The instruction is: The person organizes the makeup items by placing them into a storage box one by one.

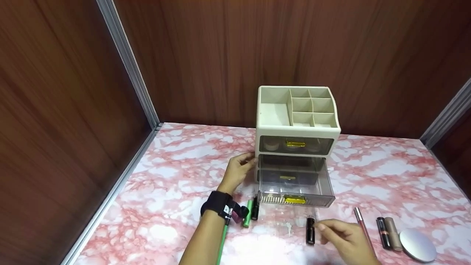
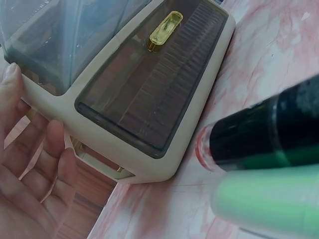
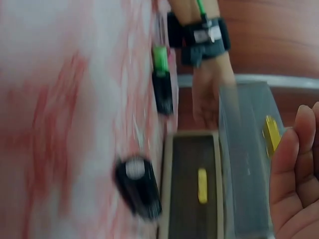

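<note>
Left hand: the left hand (image 1: 238, 170) rested against the left side of the organizer (image 1: 296, 129), its fingers loosely bent around the corner of the frame; in the left wrist view the fingers (image 2: 56, 149) lay relaxed beside the cream casing, gripping nothing.
Right hand: the right hand (image 1: 345, 235) hovered low over the table (image 1: 173, 173) in front of the organizer, fingers lightly curled and holding nothing, the fingertips just beside the black lipstick (image 1: 311, 230).
Black lipstick: it lay on the table in front of the open drawer, apart from it, untouched as far as the head view showed.
Middle drawer: the middle drawer (image 1: 294, 184), clear grey with a gold handle (image 1: 294, 199), stood pulled out towards the person; no contents could be made out.
Top drawer: the top drawer (image 1: 294, 144) was pushed in.
Beside the left wrist: a green tube (image 1: 247, 213) and a dark tube (image 1: 254, 208) lay side by side just left of the open drawer.
Right of the table: a thin pink pencil (image 1: 362, 224), two more lipsticks (image 1: 388, 228) and a round compact (image 1: 417, 245) lay near the right hand.
</note>
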Demonstrator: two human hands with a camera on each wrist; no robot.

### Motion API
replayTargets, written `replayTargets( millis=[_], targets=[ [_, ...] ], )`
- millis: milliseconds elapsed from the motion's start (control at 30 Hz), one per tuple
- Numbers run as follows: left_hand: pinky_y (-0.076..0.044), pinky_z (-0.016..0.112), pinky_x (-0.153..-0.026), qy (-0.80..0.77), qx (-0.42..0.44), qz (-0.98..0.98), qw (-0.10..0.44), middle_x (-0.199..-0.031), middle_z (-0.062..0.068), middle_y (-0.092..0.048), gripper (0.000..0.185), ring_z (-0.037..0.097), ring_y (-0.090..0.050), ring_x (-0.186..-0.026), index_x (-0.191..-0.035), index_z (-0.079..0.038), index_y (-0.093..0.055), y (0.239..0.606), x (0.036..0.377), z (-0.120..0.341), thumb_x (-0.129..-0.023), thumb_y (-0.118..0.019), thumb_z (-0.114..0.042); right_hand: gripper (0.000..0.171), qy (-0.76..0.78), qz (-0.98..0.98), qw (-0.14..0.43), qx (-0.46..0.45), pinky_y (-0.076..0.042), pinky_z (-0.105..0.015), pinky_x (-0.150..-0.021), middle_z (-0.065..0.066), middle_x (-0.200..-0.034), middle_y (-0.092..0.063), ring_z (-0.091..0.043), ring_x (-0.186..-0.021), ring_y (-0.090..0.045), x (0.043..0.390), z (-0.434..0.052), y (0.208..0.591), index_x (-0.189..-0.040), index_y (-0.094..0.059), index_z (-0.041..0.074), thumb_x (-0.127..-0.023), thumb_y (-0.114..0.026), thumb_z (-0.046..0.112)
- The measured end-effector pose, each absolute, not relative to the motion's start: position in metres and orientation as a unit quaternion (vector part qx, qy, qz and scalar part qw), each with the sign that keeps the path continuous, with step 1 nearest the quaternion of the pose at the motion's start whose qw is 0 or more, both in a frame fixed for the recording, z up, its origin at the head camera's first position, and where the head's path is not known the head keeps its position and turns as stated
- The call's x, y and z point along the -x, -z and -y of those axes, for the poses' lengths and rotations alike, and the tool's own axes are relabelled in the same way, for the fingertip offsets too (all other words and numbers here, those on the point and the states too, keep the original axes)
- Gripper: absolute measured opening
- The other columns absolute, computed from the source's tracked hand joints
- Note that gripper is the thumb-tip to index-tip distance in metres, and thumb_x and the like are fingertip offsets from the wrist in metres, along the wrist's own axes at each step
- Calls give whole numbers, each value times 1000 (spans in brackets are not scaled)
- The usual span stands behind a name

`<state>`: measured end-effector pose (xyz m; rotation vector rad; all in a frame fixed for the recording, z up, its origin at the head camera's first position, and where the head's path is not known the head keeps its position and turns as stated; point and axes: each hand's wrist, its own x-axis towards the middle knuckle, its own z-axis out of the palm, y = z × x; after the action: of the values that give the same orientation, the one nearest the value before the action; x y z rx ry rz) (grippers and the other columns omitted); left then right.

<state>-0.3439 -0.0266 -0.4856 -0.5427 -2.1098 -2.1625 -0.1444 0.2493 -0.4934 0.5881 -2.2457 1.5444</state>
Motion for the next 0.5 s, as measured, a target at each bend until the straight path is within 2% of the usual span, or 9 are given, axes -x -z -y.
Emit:
replayTargets(
  millis=[133, 167, 300, 367, 400, 500],
  targets=[
    [-52, 50, -86, 699, 172, 693, 35, -107, 16, -68, 30, 15, -64, -85, -115, 8, -66, 485, 343, 25, -90, -69, -10, 25, -502, 826, 211, -142, -50, -18, -57, 4, -66, -64, -13, -60, -62, 139, -269, 487, -90, -73, 4, -81, -64, -18],
    [-53, 49, -86, 697, 171, 695, 36, -107, 16, -68, 30, 16, -64, -85, -115, 8, -66, 485, 343, 25, -90, -69, -10, 25, -488, 834, 223, -129, -47, -12, -66, 4, -65, -64, -12, -60, -63, 139, -275, 485, -89, -74, 5, -81, -65, -17],
    [-54, 47, -84, 686, 171, 706, 43, -103, 13, -69, 30, 17, -64, -84, -114, 6, -67, 484, 342, 24, -90, -70, -13, 15, -450, 861, 233, -38, -46, -8, -72, 1, -67, -67, -8, -63, -64, 134, -297, 477, -91, -74, 3, -85, -68, -9],
    [-54, 45, -83, 684, 169, 709, 42, -99, 11, -70, 31, 18, -64, -84, -114, 5, -68, 484, 342, 24, -90, -70, -14, 8, -431, 871, 236, 8, -45, -8, -65, 0, -66, -68, -6, -60, -63, 131, -307, 474, -92, -74, 2, -88, -69, -2],
    [-54, 44, -83, 682, 168, 710, 42, -99, 11, -70, 31, 17, -64, -84, -114, 5, -68, 483, 342, 25, -90, -70, -14, 7, -428, 873, 231, 29, -48, -13, -56, -2, -67, -68, -8, -58, -62, 129, -311, 472, -93, -74, 1, -90, -69, 2],
    [-55, 36, -82, 680, 165, 714, 43, -104, 13, -70, 31, 16, -65, -87, -115, 5, -67, 482, 341, 28, -90, -70, -14, 15, -413, 880, 223, 71, -48, -17, -51, -1, -68, -68, -10, -54, -59, 126, -320, 469, -95, -74, 1, -93, -68, 15]
  ],
)
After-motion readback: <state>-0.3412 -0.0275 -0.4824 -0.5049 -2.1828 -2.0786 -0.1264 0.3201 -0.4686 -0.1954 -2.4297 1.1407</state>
